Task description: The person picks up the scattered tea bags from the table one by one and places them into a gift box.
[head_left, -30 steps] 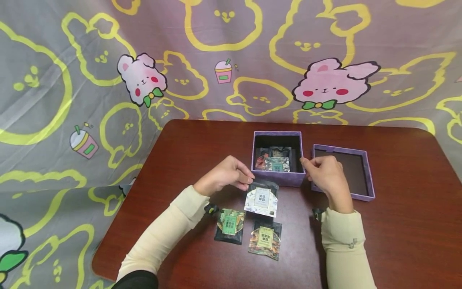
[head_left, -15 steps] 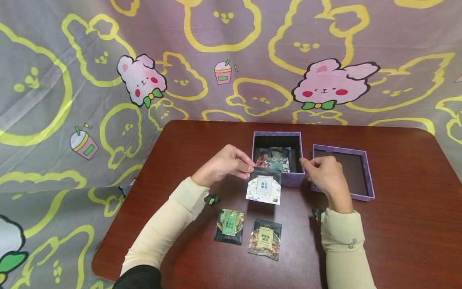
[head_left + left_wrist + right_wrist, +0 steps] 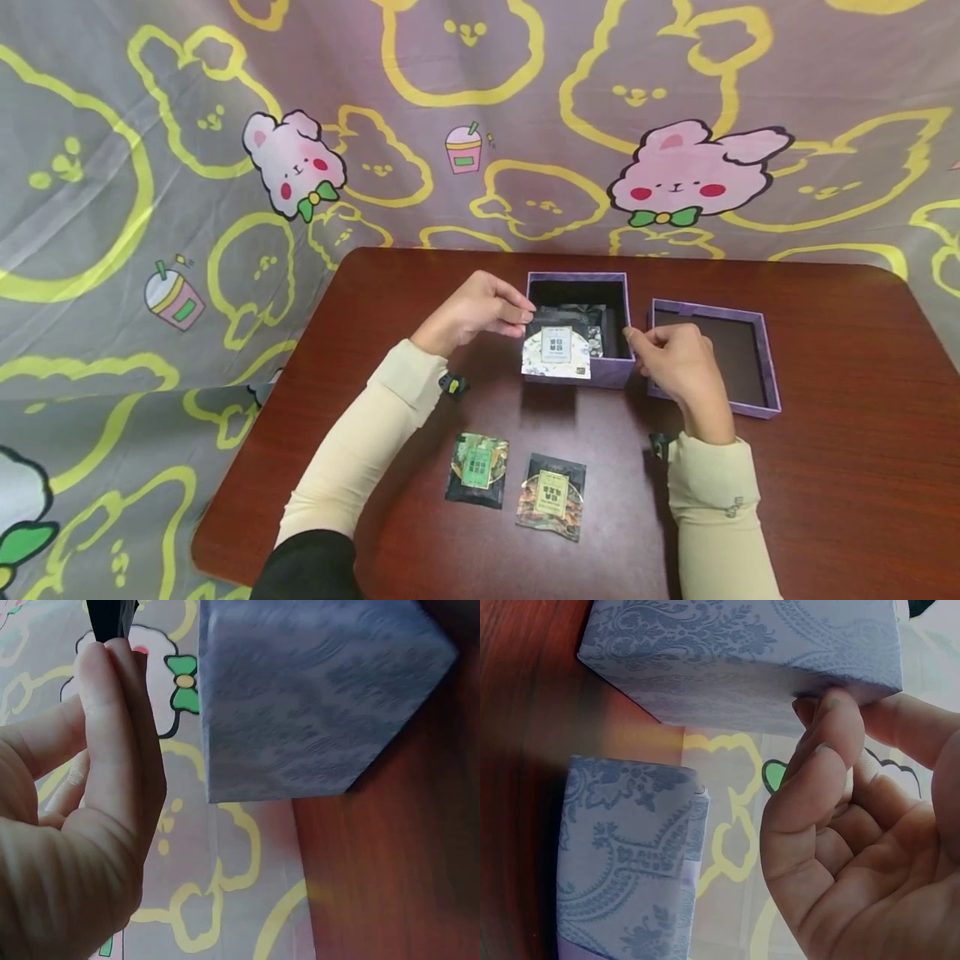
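Head view: left hand (image 3: pixel 480 312) pinches sachet (image 3: pixel 558 354) over box (image 3: pixel 577 375); right hand (image 3: pixel 671 358) grip grasps box rim

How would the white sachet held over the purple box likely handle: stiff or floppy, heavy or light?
The sachet probably is light: the left hand pinches just its top edge. It hangs flat without drooping, so likely thin but fairly crisp. Glossy film may be slippery.

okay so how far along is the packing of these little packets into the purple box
Partly done. The purple box already holds some dark packets, partly hidden. In hand: the left hand pinches a white packet over the box's front edge while the right hand steadies the box's right corner. Left: a green packet and a brown packet on the table, plus the lid lying beside the box.
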### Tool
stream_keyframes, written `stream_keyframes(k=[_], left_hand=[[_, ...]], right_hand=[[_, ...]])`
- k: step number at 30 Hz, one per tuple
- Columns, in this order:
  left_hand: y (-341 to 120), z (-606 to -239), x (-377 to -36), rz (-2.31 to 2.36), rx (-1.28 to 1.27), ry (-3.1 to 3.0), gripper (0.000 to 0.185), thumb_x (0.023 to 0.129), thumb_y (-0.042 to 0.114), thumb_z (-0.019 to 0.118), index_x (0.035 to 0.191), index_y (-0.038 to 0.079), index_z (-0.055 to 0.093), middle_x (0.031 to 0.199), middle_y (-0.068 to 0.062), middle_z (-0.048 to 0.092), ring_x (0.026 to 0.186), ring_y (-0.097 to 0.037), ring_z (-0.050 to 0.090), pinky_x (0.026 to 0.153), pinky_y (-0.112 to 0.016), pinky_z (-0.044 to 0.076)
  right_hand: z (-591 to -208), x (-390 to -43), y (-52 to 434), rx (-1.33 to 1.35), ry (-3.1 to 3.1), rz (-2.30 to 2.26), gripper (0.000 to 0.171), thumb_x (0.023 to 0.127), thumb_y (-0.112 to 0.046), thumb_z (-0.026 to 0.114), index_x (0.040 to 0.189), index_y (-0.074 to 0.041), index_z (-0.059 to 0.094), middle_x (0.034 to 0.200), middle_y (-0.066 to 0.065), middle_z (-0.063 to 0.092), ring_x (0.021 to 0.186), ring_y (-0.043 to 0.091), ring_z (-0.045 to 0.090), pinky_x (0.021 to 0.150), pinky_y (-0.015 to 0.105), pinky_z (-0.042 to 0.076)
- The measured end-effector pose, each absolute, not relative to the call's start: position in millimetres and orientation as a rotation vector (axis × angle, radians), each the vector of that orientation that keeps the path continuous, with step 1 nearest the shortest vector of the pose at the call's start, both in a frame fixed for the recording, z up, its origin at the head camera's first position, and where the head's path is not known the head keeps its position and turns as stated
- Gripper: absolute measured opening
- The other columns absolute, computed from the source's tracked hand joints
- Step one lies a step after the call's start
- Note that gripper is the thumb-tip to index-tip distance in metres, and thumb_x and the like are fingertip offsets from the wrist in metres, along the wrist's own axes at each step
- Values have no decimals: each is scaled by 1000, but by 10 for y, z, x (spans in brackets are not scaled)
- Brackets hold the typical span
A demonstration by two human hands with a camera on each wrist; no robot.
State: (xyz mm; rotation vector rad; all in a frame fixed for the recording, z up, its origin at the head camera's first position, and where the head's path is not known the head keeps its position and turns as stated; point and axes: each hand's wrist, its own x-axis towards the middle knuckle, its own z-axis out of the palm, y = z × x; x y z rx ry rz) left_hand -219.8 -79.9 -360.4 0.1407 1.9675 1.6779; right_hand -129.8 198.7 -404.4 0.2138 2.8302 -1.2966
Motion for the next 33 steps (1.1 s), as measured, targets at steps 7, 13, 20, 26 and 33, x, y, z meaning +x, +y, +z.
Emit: stream_keyframes(k=[7,13,20,26,33], left_hand=[[-718,-3563,-2337,1642,178,2015,14,89,-12,66,103,-12,71,98,-21,72,78,-23,71,79,-44,59],[-680,-3592,-2443,1675,143,2028,14,90,-11,67,103,-13,71,102,-20,72,76,-20,70,75,-39,60],[-588,-3578,-2564,1727,107,1989,15,89,-12,67,104,-14,70,101,-20,71,73,-20,69,74,-36,60],[-522,-3577,-2647,1721,76,1993,16,91,-10,66,107,-12,70,103,-19,70,75,-19,69,75,-35,60],[-522,-3579,-2679,1674,158,2087,20,90,-3,72,109,-11,70,102,-18,72,81,-24,72,82,-41,59]], right_hand=[[-4038,-1297,1999,226,2808,-1307,47,100,-44,59,82,-3,76,62,2,67,67,21,60,59,33,43],[-4023,-1305,2002,227,2793,-1301,48,100,-44,59,84,-3,76,63,2,67,69,22,60,61,33,44],[-4027,-1302,2023,233,2808,-1294,48,100,-45,59,82,-4,75,63,3,67,68,21,62,61,33,45],[-4030,-1299,2022,220,2801,-1300,47,100,-44,59,81,-5,75,63,1,67,68,21,61,61,33,44],[-4035,-1300,2018,214,2814,-1290,47,100,-44,59,81,-5,76,62,1,67,69,22,61,61,34,44]])
